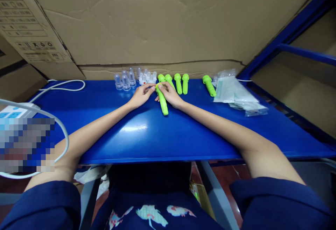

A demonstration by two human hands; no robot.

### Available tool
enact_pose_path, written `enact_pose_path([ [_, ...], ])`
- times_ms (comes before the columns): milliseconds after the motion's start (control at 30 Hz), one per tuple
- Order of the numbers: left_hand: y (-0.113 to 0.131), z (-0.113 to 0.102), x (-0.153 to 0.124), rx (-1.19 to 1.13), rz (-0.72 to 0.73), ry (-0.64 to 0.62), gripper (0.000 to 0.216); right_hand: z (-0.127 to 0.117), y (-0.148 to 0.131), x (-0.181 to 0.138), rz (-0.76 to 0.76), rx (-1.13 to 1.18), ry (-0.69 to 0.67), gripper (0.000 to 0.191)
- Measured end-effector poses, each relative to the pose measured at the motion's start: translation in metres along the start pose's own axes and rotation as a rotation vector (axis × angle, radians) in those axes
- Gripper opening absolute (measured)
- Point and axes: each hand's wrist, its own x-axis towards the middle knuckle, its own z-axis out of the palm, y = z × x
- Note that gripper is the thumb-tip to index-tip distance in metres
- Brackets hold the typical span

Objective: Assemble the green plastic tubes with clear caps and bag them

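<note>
A lime-green flashlight-shaped handle (162,104) slants over the blue table, its narrow end toward me. My right hand (171,95) is closed around its upper part, with the thumb along the top. At its wide head, the fingertips of my left hand (142,95) are pinched together and touch the rim. What the left fingertips press on is partly hidden. Just behind my hands stand small clear plastic pieces (148,77), one with a red spot. Several more lime-green handles (178,83) lie beyond my right hand. Clear dome-shaped caps (126,81) stand beyond my left hand.
Another green handle (209,86) lies apart on the right, beside clear plastic bags (233,92). A white power strip (19,109) and looping white cable (64,128) occupy the left. Cardboard (157,23) walls the back; a blue metal frame (283,44) rises on the right.
</note>
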Motion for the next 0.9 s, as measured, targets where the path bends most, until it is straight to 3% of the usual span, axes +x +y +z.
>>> enact_pose_path([
  [200, 0.001, 0.0, -0.001, 0.045, 0.014, -0.013, 0.043, -0.002, -0.004, 0.002, 0.137, 0.181, -0.029, 0.027],
  [367, -0.002, -0.001, 0.0, -0.005, 0.0, 0.016, 0.041, -0.004, -0.011, -0.002, 0.177, 0.271, -0.122, 0.036],
  [533, -0.004, 0.0, 0.0, -0.052, -0.021, 0.009, 0.044, -0.003, -0.011, -0.007, 0.099, 0.145, -0.101, 0.041],
  [733, 0.01, 0.009, -0.008, -0.112, -0.061, 0.0, 0.058, 0.0, -0.009, -0.007, -0.022, -0.01, 0.008, 0.063],
  [900, 0.02, 0.016, -0.01, -0.143, -0.143, 0.026, 0.065, 0.002, -0.007, -0.005, -0.048, -0.118, 0.07, 0.063],
])
